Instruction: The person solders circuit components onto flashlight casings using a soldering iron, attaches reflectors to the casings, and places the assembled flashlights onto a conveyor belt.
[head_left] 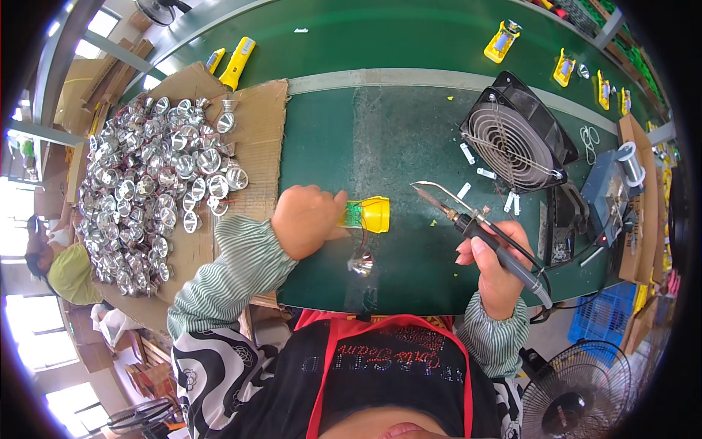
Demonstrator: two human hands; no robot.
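Observation:
My left hand (308,218) is closed around a yellow flashlight housing (377,215), its open side facing up on the green bench. Inside the housing shows a green circuit board (353,214), partly covered by my fingers. Thin wires run from it to a shiny lamp reflector (360,264), which lies on the bench just nearer to me. In my right hand (500,265) is a soldering iron (497,252) with a thin solder feed tube along it. The iron's tip points left, raised and apart from the housing.
A heap of silver reflectors (157,175) covers cardboard (256,139) on the left. At right stand a black fan (512,135), a solder spool (630,162) and a blue-grey box (605,192). Small white parts (486,173) lie between. Yellow housings (502,42) sit on the far green belt (380,36).

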